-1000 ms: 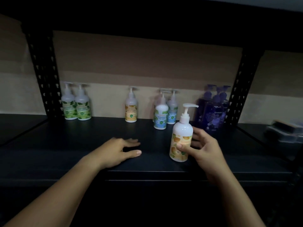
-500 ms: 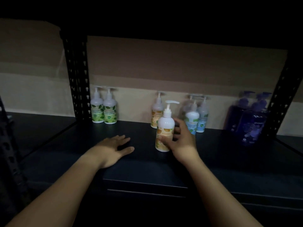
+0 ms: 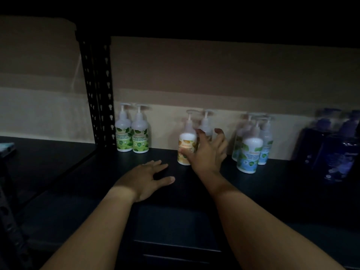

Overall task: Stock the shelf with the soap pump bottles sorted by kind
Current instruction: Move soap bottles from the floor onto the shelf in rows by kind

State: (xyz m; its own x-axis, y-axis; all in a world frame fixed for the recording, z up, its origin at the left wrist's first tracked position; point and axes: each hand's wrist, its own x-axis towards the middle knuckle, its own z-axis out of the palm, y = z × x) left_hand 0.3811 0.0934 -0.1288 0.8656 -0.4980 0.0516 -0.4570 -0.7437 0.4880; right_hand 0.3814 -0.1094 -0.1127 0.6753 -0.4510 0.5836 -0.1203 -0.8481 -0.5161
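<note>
Here, a dark shelf (image 3: 272, 191) is seen, carried at the left by a perforated black upright (image 3: 97, 90) and backed by a pale wall (image 3: 194, 75). Along the back, pump bottles are grouped by kind. Two dark purple bottles (image 3: 335, 152) are stood at the far right, dimly lit and blurred. Three blue-label bottles (image 3: 250, 152) are clustered to their left, one set in front of the other two. Two green-label bottles (image 3: 132, 137) are placed side by side just beside the upright. Between the green and blue groups, an orange-label bottle (image 3: 186, 149) is stood upright on the shelf, with a second white bottle (image 3: 206, 125) behind it, largely hidden. The right hand (image 3: 209, 152) is held against the orange-label bottle's right side, thumb touching the label; the fingers (image 3: 221, 136) are spread and lifted, not wrapped round it. The left hand (image 3: 148, 178) is laid flat on the shelf, its fingers straight and holding nothing.
</note>
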